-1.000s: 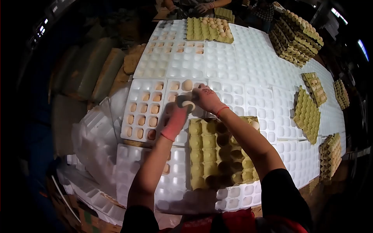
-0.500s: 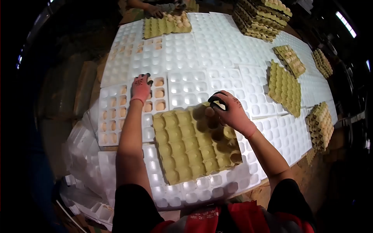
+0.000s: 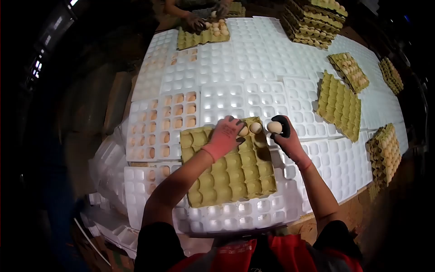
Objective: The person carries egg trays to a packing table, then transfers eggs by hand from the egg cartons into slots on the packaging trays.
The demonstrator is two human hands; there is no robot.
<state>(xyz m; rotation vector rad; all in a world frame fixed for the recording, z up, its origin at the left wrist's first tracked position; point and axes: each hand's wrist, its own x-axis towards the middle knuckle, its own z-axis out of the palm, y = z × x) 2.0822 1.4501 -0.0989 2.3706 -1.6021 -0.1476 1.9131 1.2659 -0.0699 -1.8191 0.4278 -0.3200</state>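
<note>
On my feed, my left hand (image 3: 223,136) reaches palm down, thumb and fingers parted, left forearm (image 3: 181,176) slanting inward; my right hand (image 3: 288,141) curls in a pinch, right forearm (image 3: 319,188) angled forward.

Olive-yellow tray (image 3: 229,180), egg (image 3: 274,127) apparently pale beige

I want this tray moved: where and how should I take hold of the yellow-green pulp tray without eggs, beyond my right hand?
Probably pinch the left rim of the yellow-green pulp tray, coming from the left: white trays border that edge, whereas an egg-bearing yellow-green tray crowds its far side.
</note>
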